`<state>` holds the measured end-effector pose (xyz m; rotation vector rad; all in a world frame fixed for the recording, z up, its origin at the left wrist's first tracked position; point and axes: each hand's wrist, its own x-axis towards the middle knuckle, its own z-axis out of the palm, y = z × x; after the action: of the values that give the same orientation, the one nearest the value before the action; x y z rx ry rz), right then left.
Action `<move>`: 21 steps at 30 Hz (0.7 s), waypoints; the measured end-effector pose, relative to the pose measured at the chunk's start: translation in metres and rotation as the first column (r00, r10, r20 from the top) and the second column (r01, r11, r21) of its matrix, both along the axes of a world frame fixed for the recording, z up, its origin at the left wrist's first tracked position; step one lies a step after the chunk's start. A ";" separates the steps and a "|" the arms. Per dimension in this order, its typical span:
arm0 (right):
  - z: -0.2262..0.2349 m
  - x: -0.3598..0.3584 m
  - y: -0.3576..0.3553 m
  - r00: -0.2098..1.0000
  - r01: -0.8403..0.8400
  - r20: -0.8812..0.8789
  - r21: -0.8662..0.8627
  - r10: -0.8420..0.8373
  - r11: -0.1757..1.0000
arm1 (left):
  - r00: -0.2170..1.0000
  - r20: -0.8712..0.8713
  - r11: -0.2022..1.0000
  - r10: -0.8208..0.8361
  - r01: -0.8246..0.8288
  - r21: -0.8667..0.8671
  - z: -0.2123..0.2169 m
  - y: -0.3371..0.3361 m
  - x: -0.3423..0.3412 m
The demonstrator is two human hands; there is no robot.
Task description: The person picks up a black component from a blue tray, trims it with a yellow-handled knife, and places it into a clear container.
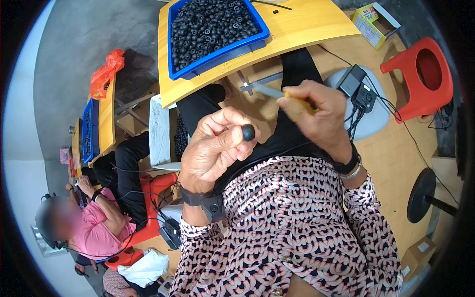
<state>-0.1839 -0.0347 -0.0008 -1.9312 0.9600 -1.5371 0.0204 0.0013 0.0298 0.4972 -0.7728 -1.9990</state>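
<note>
My left hand (215, 143) pinches a small round black part (248, 132) between thumb and fingertips, its smooth domed side showing. My right hand (319, 111) is closed round the yellow handle of a knife (267, 90). The pale blade points left and looks smeared by motion. It is above and to the right of the black part, apart from it. Beyond both hands, a blue tray (217, 58) heaped with many similar black parts rests on a yellow table (297, 24).
A white box (159, 133) with black parts inside stands left of my legs. At the right are a red stool (420, 74), black adapters with cables (358, 91) and a yellow carton (372, 27). To the left, a co-worker in pink (104, 218) sits near another blue tray (90, 129).
</note>
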 end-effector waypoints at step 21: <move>0.039 0.012 0.022 0.916 -0.381 0.248 0.279 0.317 0.882 | 1.000 -0.015 0.992 0.007 -0.005 0.124 0.005 -0.010 -0.007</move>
<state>-0.1718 -0.0130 0.0380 -1.5840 0.6788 -1.2430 0.0133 -0.0089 0.0346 0.5541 -0.6399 -2.0516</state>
